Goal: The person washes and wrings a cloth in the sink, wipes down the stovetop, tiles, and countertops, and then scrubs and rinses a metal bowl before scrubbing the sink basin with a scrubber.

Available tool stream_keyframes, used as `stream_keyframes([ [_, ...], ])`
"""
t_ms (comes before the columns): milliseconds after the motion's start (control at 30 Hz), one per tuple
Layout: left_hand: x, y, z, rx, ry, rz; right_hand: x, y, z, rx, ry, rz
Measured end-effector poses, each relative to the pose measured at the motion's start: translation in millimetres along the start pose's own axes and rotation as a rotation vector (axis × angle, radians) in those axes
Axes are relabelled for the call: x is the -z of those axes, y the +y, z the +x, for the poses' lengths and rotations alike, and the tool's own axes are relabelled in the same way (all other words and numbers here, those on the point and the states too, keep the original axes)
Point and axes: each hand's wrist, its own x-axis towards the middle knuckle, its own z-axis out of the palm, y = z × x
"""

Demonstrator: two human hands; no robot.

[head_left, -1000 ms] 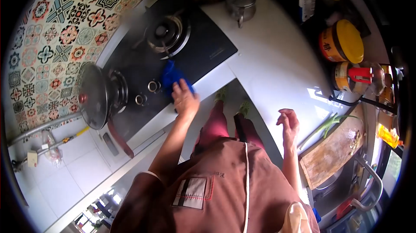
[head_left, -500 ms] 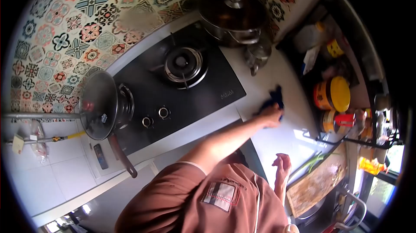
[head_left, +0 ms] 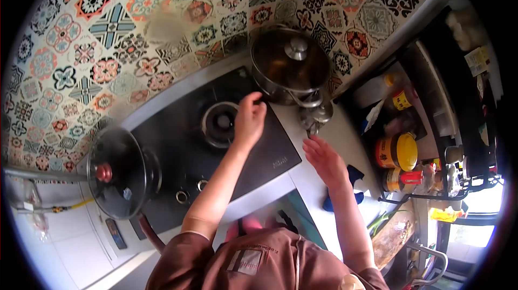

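Note:
My left hand point(head_left: 250, 121) is raised over the right side of the black gas stove point(head_left: 253, 166), near the burner point(head_left: 218, 124). Its fingers are loosely bent and apart, holding nothing. Just beyond it stands a large lidded pot point(head_left: 280, 69) in the back corner. My right hand point(head_left: 326, 163) hovers above the white counter with fingers stretched out and nothing in them. Its fingertips are close to a small shiny metal pot point(head_left: 317, 113); contact cannot be made out. A dark blue cloth point(head_left: 353, 175) lies on the counter, partly hidden behind my right forearm.
A wok with a glass lid point(head_left: 118, 176) stands at the stove's left. A dark rectangular device point(head_left: 116, 234) lies beside it. On the right, a rack holds a yellow-lidded jar point(head_left: 406, 151) and other containers. A wooden cutting board point(head_left: 396, 236) and green stalks lie near the sink.
My left hand has let go of the blue cloth and moved left and up over the stove. My right hand has moved up toward the small metal pot. The view has shifted.

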Motion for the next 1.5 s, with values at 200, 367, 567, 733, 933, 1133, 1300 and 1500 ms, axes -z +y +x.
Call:
stream_keyframes([
  [200, -0.1, -48.4, 115.3, 0.256, -0.148, -0.005, -12.9, -2.3, 127.8, 0.02, 0.195, 0.362],
  [367, -18.7, -20.6, 138.7, 0.346, -0.251, -0.434, -17.3, 2.0, 163.0, 0.129, 0.215, 0.228],
  [567, -14.8, -37.3, 131.7, 0.6, -0.31, -0.654, -35.0, 9.5, 165.1, 0.379, 0.162, 0.125],
  [733, 6.1, -18.9, 113.4, 0.536, -0.293, -0.782, -54.0, 12.0, 141.9, 0.413, 0.167, 0.107],
  [933, 35.1, 56.2, 100.7, 0.277, -0.257, -0.737, -89.8, -39.0, 94.3, 0.459, -0.052, 0.08],
  [1133, 82.9, 134.3, 79.2, -0.002, -0.276, -0.723, -144.8, -75.6, 32.3, 0.538, -0.24, -0.011],
  [1300, 115.3, 132.9, 28.0, 0.025, -0.063, -0.648, -170.8, -34.9, -12.6, 0.489, -0.141, -0.002],
  [1500, 136.3, 95.7, -43.3, 0.192, 0.103, -0.609, -146.9, 33.9, -16.1, 0.223, -0.127, 0.082],
])
